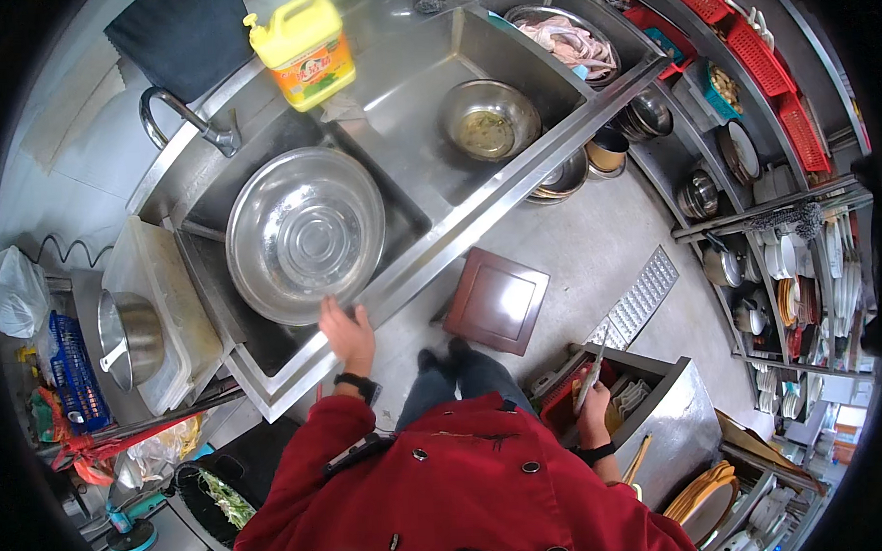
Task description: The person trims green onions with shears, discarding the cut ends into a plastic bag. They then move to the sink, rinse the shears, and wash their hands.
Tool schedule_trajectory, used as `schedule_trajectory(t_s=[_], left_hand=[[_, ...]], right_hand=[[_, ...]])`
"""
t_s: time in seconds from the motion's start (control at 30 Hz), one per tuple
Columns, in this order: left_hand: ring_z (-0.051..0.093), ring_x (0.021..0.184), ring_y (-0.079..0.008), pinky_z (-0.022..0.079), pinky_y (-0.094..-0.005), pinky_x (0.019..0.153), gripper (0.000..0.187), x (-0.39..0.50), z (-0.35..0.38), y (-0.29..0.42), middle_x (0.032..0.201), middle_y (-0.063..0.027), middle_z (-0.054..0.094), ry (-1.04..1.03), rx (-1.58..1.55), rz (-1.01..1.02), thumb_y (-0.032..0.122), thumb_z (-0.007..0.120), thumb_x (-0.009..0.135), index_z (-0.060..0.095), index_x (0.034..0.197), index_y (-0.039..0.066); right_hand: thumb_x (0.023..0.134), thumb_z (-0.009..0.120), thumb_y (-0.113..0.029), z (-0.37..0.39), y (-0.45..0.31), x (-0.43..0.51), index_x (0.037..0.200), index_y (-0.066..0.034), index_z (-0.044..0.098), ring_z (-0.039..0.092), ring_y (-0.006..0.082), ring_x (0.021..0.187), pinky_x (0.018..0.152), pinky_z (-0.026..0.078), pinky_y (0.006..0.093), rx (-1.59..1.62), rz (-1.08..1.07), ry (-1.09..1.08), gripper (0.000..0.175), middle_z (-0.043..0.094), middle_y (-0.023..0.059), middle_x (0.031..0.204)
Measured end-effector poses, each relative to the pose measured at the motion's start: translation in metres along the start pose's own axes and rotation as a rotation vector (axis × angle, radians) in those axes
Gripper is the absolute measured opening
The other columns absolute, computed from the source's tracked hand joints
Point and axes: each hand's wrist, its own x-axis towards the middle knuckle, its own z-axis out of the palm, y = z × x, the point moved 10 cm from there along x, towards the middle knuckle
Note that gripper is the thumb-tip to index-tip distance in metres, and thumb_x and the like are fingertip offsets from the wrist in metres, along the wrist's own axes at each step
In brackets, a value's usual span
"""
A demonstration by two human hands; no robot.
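Note:
A large round stainless steel basin [305, 236] sits in the left sink compartment, with no food visible in it. My left hand [347, 337] is over the front edge of the steel sink [404, 266], its fingertips at the basin's near rim and its thumb apart. Low on the right, my right hand [595, 410] grips a long, thin metal tool [589, 382], perhaps a knife seen nearly edge-on. That hand is above an open drawer-like unit [659, 366] holding a red basket and white dishes.
A chrome faucet [195, 124] and a yellow detergent jug [306, 54] stand behind the basin. The middle compartment has a smaller bowl [490, 121] with murky liquid. A brown square stool [496, 301] stands on the floor before me. Shelves of dishes [783, 256] line the right.

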Motion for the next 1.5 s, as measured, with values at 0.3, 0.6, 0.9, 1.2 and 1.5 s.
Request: schedule_trajectory(t_s=[0.3, 0.6, 0.9, 1.2, 1.5], left_hand=[[0.042, 0.117, -0.0395, 0.030, -0.0448, 0.101, 0.049, 0.027, 0.002, 0.034, 0.128, -0.0239, 0.047, -0.077, -0.170, 0.071, 0.022, 0.057, 0.088, 0.044, 0.127, -0.005], [0.053, 0.111, -0.0319, 0.044, -0.0410, 0.095, 0.053, 0.155, 0.135, 0.255, 0.132, -0.0185, 0.045, -0.784, -1.276, -0.488, 0.034, 0.050, 0.096, 0.037, 0.134, -0.001], [0.044, 0.117, -0.0357, 0.040, -0.0480, 0.095, 0.066, 0.210, 0.341, 0.280, 0.145, -0.0155, 0.029, -1.016, -1.044, -0.681, 0.045, 0.042, 0.097, 0.024, 0.143, 0.002], [0.058, 0.100, -0.0309, 0.050, -0.0438, 0.086, 0.046, 0.229, 0.421, 0.261, 0.115, -0.0187, 0.051, -0.865, -1.183, -0.980, 0.034, 0.053, 0.092, 0.046, 0.120, -0.002], [0.065, 0.084, -0.0350, 0.057, -0.0489, 0.071, 0.029, 0.236, 0.380, 0.256, 0.098, -0.0184, 0.059, -0.797, -1.313, -0.924, 0.002, 0.053, 0.082, 0.049, 0.109, -0.008]], right_hand=[[0.088, 0.067, -0.027, 0.067, -0.042, -0.019, 0.079, -0.0066, 0.058, 0.043, 0.0070, 0.045, 0.040, 0.031, 0.0263, -0.011, 0.073, -0.104, 0.023, 0.050, -0.0041, 0.057], [0.086, 0.067, -0.030, 0.104, -0.088, 0.063, 0.075, -0.0043, 0.058, 0.037, 0.0037, 0.052, 0.045, 0.028, 0.0253, -0.153, 0.006, -0.158, 0.030, 0.046, -0.0070, 0.059], [0.088, 0.066, -0.023, 0.039, -0.051, 0.110, 0.079, -0.0048, 0.058, 0.044, 0.0051, 0.047, 0.041, 0.032, 0.0230, 0.012, 0.090, -0.007, 0.022, 0.049, -0.0043, 0.055], [0.090, 0.063, -0.015, 0.044, -0.062, 0.120, 0.081, -0.0029, 0.058, 0.041, 0.0017, 0.052, 0.044, 0.031, 0.0202, 0.061, 0.155, -0.055, 0.015, 0.052, -0.0066, 0.062], [0.086, 0.066, -0.019, 0.061, -0.070, 0.138, 0.079, -0.0037, 0.059, 0.039, 0.0036, 0.052, 0.045, 0.030, 0.0232, -0.039, 0.164, -0.129, 0.018, 0.050, -0.0058, 0.061]])
